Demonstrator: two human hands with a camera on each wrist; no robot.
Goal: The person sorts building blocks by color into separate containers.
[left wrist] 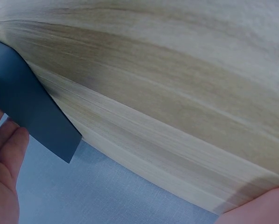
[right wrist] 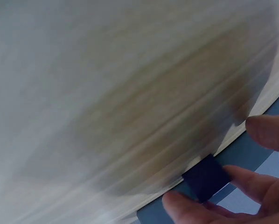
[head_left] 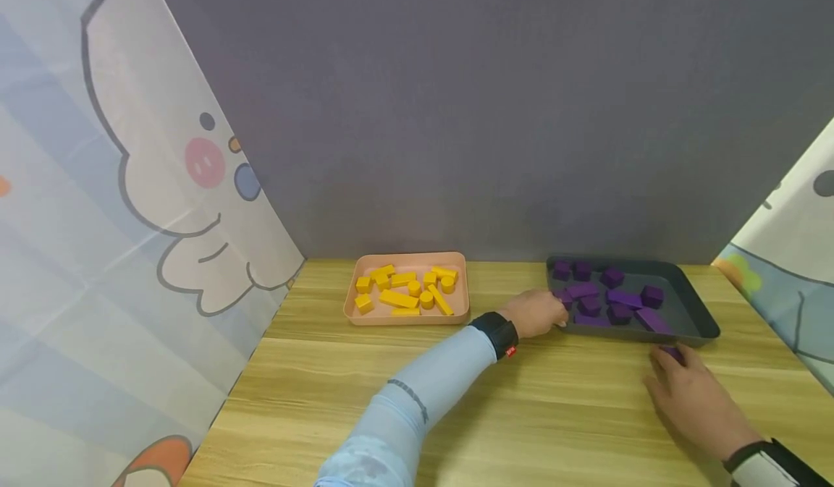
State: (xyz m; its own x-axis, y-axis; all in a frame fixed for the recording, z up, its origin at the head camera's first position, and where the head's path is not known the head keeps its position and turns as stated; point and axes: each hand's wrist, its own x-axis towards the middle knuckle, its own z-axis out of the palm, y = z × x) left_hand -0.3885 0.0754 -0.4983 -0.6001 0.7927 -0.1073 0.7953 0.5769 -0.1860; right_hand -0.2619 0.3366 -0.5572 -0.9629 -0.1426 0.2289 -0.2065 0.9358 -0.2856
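My left hand [head_left: 536, 313] grips the left end of a dark grey tray [head_left: 693, 313], with its fingertips at the rim; the left wrist view shows its curled fingers [left wrist: 11, 149] against the tray's wall. Several purple blocks [head_left: 624, 299], cubes and flat bars, lie in the tray, most of them towards its left and middle. Just in front of the tray's front wall, my right hand [head_left: 693, 396] pinches a purple cube [right wrist: 207, 177] between thumb and fingers. In the head view that cube is mostly hidden by the hand.
A pink tray [head_left: 350, 306] with several yellow blocks [head_left: 399, 299] stands to the left on the wooden table [head_left: 293, 400]. Behind both trays rises a grey panel [head_left: 456, 111]. Printed cloth [head_left: 78, 291] hangs at the left side, with more at the right.
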